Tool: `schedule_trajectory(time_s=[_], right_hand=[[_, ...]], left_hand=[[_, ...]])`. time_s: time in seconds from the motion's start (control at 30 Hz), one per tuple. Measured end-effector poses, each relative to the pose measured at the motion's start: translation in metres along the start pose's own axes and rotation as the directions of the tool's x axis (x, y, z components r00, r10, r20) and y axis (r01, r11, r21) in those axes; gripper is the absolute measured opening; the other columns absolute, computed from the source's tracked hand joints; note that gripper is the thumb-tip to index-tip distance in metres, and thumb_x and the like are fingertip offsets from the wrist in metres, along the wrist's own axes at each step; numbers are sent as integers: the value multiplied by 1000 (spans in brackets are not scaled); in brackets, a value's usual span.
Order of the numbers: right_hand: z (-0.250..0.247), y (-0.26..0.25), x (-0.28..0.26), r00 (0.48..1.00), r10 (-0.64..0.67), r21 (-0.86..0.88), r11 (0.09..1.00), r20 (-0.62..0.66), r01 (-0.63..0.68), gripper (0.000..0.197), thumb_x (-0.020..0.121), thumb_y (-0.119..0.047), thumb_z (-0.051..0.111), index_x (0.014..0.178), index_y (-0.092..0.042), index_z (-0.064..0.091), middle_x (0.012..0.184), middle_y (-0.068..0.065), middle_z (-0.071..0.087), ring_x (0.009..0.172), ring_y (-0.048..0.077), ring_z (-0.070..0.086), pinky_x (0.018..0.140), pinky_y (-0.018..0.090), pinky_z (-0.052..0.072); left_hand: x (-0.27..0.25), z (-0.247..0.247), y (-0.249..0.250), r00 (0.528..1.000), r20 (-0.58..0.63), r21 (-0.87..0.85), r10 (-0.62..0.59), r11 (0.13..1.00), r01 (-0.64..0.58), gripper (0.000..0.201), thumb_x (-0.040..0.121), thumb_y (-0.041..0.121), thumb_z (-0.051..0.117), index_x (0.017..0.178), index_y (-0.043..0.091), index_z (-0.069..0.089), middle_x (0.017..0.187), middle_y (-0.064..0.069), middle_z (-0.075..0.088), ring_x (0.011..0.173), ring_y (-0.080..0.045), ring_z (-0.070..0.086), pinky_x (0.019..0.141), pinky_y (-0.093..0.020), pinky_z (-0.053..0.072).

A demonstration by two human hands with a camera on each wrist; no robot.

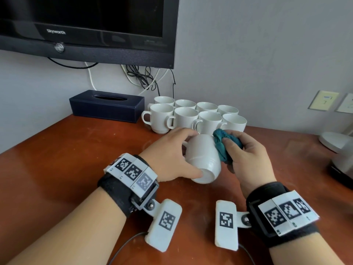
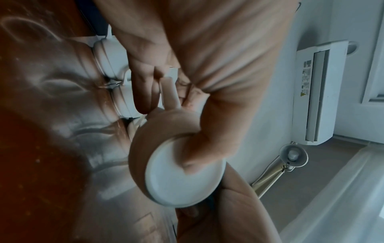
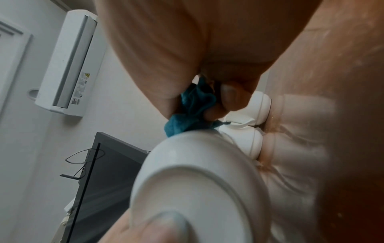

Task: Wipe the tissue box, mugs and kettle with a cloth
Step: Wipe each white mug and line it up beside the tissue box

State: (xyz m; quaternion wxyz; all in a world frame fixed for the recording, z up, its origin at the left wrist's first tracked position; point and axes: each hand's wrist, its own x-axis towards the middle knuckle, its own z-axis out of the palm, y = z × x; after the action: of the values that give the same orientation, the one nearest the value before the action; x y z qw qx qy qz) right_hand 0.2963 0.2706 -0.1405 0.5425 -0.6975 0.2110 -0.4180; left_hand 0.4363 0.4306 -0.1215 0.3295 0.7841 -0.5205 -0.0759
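The mug (image 1: 202,156) you're wiping is off the table (image 1: 76,159), tipped on its side with its base toward you. Your left hand (image 1: 168,159) has a clenching grip on it: thumb on the base rim, fingers curled over the far side by the handle. Your right hand (image 1: 246,155) grips a bunched teal cloth (image 1: 222,146), fingers folded round it, and presses it against the mug's right wall near the rim. From the right wrist, the cloth sits wedged between your fingers (image 3: 230,97) and the mug.

Eight more mugs (image 1: 193,115) stand upright in two rows just behind your hands. The dark tissue box (image 1: 107,106) sits left of them, against the wall, below the TV (image 1: 86,25). The kettle (image 1: 342,155) stands at the table's right edge, well apart from your hands.
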Motion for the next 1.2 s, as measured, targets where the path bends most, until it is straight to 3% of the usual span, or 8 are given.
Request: schedule_trajectory(time_s=[0.1, 0.33, 0.43, 0.6, 0.7, 0.8, 0.9, 1.2], right_hand=[[3, -3, -1, 999, 31, 62, 998, 36, -33, 20, 100, -6, 60, 104, -17, 76, 68, -8, 67, 53, 7, 54, 45, 18, 40], [3, -5, -6, 988, 34, 78, 996, 150, -46, 22, 100, -5, 61, 98, -20, 78, 67, 6, 61, 54, 20, 45, 45, 27, 34], [5, -5, -6, 989, 46, 78, 995, 141, -57, 23, 99, -4, 60, 98, -18, 78, 66, 4, 61, 51, 16, 44, 44, 24, 34], [2, -4, -1, 1000, 30, 58, 998, 3, -30, 21, 100, -4, 59, 104, -16, 76, 72, -8, 68, 54, 3, 55, 46, 16, 42], [0, -1, 0, 998, 64, 44, 997, 7, -64, 21, 101, -6, 58, 103, -17, 76, 69, -4, 66, 52, 9, 54, 43, 20, 40], [1, 1, -1, 993, 101, 48, 993, 60, -104, 22, 102, -8, 56, 101, -19, 76, 67, 5, 61, 51, 18, 48, 42, 25, 34], [1, 0, -4, 985, 115, 61, 991, 128, -123, 21, 101, -8, 57, 99, -17, 76, 65, 7, 56, 51, 18, 45, 44, 26, 32], [3, 1, -4, 981, 123, -14, 992, 153, -122, 23, 99, -5, 60, 92, -19, 77, 62, 1, 61, 48, 16, 43, 41, 24, 32]], left_hand=[[-1, -2, 0, 997, -67, -23, -34, 999, 32, 94, 64, 51, 93, 142, 37, 44, 134, 20, 46, 116, -3, 52, 102, -31, 47], [2, -6, -4, 980, -164, -26, -111, 994, 108, 87, 65, 56, 90, 136, 31, 46, 129, 16, 47, 112, -9, 53, 96, -32, 49], [0, -6, -2, 985, -136, -35, -108, 994, 104, 87, 66, 52, 91, 137, 32, 46, 131, 15, 48, 114, -9, 53, 99, -33, 49], [-5, -1, 3, 999, -27, -2, -25, 1000, 25, 95, 67, 48, 92, 146, 35, 40, 134, 21, 44, 119, -4, 50, 101, -28, 43], [-3, 0, 4, 998, -52, -10, -30, 1000, 29, 94, 67, 48, 92, 145, 35, 41, 133, 20, 44, 118, -4, 50, 99, -27, 43], [0, -2, -2, 990, -113, -92, -87, 993, 76, 92, 64, 53, 92, 140, 35, 44, 134, 18, 50, 117, -6, 54, 104, -36, 49], [1, -4, -6, 977, -173, -137, -127, 985, 104, 87, 64, 55, 92, 135, 33, 46, 131, 16, 51, 115, -7, 57, 102, -39, 51], [5, 1, -12, 983, 76, 29, -168, 986, 166, 88, 61, 59, 87, 132, 35, 40, 131, 14, 49, 118, -12, 56, 101, -43, 51]])
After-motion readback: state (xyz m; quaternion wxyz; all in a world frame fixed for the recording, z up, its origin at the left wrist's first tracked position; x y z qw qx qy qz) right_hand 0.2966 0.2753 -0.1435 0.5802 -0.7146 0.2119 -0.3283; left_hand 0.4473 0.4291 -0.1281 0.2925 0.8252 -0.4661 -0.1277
